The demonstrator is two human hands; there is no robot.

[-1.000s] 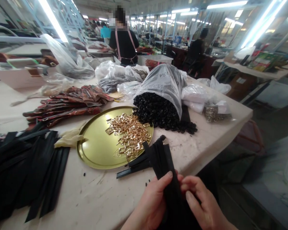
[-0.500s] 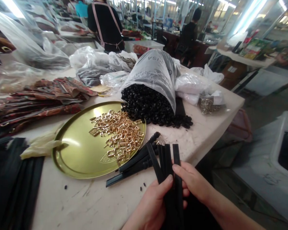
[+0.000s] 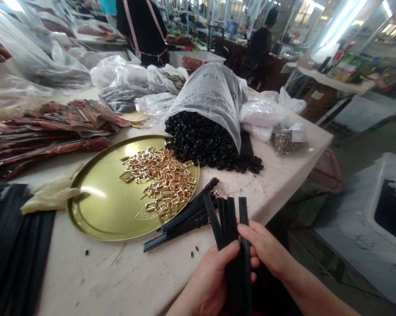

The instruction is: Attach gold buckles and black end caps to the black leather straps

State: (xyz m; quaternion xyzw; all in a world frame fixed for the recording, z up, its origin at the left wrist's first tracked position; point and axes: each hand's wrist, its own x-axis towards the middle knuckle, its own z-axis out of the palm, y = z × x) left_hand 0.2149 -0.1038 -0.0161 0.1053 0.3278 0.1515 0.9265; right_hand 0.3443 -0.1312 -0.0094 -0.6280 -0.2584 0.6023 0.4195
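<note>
Several black straps (image 3: 231, 219) stand fanned out in my left hand (image 3: 214, 274), its thumb pressed across them. My right hand (image 3: 258, 243) pinches one black strap (image 3: 243, 210) a little to the right of that bundle. The lower ends of the straps drop out of sight at the bottom edge. Just beyond my hands, more black straps with gold buckles (image 3: 187, 224) lie on the table beside a round gold tray (image 3: 102, 219). A heap of gold buckles (image 3: 166, 180) covers the tray's right part.
Small black loops (image 3: 201, 142) spill from a translucent plastic bag (image 3: 206, 90) behind the tray. Long black strips (image 3: 16, 250) lie at the left, under a pale crumpled cloth or bag (image 3: 49, 193). Patterned pieces (image 3: 62, 127) are stacked farther back. A white bin (image 3: 355, 237) stands right of the table.
The view has shifted slightly, so the table things appear a little higher and farther left. Both hands keep the same hold on the straps.
</note>
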